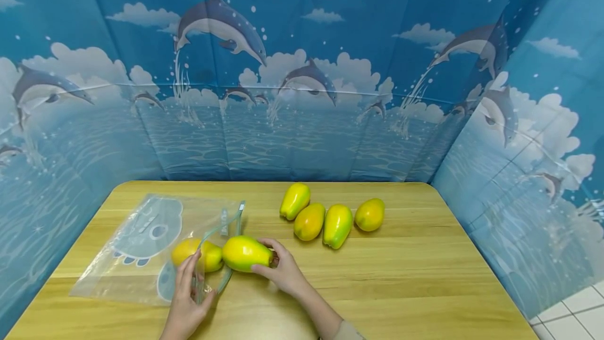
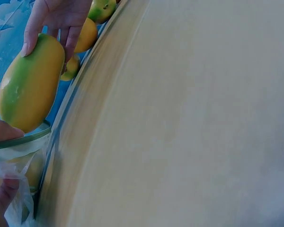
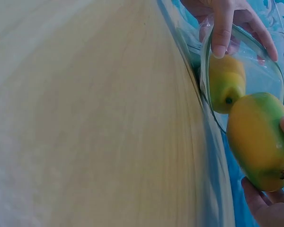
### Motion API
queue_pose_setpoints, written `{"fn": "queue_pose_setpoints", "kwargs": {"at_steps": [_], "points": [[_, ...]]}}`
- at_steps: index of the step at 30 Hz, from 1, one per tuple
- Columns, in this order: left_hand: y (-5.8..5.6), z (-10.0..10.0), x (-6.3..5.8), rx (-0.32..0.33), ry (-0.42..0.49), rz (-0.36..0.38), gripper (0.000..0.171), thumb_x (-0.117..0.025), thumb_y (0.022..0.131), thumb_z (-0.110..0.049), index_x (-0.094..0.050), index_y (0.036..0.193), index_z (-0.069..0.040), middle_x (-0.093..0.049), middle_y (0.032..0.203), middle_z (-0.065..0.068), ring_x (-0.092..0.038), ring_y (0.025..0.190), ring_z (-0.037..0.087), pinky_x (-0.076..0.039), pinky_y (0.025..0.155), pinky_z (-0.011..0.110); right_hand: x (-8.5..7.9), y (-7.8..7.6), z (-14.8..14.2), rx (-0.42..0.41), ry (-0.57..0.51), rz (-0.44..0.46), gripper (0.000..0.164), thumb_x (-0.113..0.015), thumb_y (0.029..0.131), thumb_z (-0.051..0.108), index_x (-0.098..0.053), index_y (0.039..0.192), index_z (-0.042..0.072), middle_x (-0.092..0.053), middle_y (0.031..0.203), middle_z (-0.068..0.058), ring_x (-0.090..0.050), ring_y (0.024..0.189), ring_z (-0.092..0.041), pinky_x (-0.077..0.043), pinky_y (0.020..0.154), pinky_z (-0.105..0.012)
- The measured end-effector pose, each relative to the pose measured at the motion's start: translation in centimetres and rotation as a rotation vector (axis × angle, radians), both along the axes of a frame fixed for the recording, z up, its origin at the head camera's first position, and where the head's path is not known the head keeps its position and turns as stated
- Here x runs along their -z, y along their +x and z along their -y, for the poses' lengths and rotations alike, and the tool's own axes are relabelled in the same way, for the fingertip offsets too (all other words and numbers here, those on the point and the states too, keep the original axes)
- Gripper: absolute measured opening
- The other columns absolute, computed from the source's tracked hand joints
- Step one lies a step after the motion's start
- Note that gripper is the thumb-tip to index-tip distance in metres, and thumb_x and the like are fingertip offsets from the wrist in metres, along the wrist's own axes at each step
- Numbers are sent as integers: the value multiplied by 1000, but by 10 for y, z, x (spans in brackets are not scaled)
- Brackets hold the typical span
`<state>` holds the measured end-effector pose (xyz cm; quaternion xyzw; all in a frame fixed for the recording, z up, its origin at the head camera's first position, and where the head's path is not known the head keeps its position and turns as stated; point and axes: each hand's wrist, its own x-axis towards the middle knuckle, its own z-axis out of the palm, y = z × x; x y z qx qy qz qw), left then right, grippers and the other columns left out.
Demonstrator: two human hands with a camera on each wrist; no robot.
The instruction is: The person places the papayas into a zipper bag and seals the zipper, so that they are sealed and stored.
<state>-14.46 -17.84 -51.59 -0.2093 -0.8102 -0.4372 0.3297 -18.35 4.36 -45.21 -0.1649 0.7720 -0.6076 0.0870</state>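
A clear zip bag (image 1: 137, 245) with a printed cartoon figure lies on the left of the table, its green-edged mouth turned right and held apart. My left hand (image 1: 187, 290) grips the bag at its mouth, thumb and fingers spread along the rim. Inside the bag, near the opening, rests one yellow-green papaya (image 1: 213, 257). My right hand (image 1: 284, 269) holds a second papaya (image 1: 243, 253) by its right end, and the other end is at the bag's mouth. In the right wrist view the held papaya (image 3: 258, 137) overlaps the bag rim, close to the papaya inside (image 3: 222, 85).
Several more papayas (image 1: 337, 225) lie in a loose group at the back, right of centre, with one papaya (image 1: 370, 214) a little apart. The wooden table (image 1: 401, 277) stands against blue dolphin-print curtains (image 1: 302, 135). White floor tiles (image 1: 573, 308) show at the lower right.
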Motion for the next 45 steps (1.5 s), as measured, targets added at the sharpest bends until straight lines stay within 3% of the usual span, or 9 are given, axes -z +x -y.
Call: {"fn": "queue_pose_setpoints", "kwargs": {"at_steps": [6, 14, 20, 25, 45], "points": [[-1, 0, -2, 13, 8, -7, 102, -70, 42, 25, -30, 135, 11, -35, 121, 21, -36, 79, 2, -32, 44, 12, -9, 1, 2, -1, 7, 36, 52, -67, 82, 14, -47, 127, 1, -49, 122, -12, -46, 110, -26, -39, 93, -43], [-3, 1, -3, 15, 7, -15, 100, -71, 44, 24, -30, 134, 11, -35, 122, 21, -36, 79, 2, -32, 44, 12, -9, -5, 3, -26, 52, 48, 51, -67, 82, 14, -48, 128, 5, -50, 124, -11, -47, 107, -23, -43, 87, -37], [-3, 3, -4, 19, 8, -3, 100, -71, 45, 24, -30, 135, 11, -34, 123, 19, -36, 79, 2, -32, 44, 12, 3, -13, 6, -54, 61, 35, 52, -67, 82, 15, -48, 129, 5, -52, 125, -8, -48, 102, -18, -43, 82, -30], [-4, 3, -5, 18, 4, 2, 100, -71, 45, 24, -30, 135, 11, -33, 124, 18, -35, 79, 2, -31, 45, 12, 18, -20, 9, -77, 64, 39, 51, -68, 82, 19, -49, 129, 13, -51, 125, -2, -49, 100, -14, -44, 81, -28], [-7, 5, -8, 21, -8, 11, 100, -71, 44, 25, -31, 134, 11, -33, 126, 20, -35, 79, 2, -32, 45, 11, 22, -28, 24, -159, 120, 17, 54, -64, 84, 28, -47, 133, 12, -48, 133, -5, -48, 112, -15, -44, 86, -25]]}}
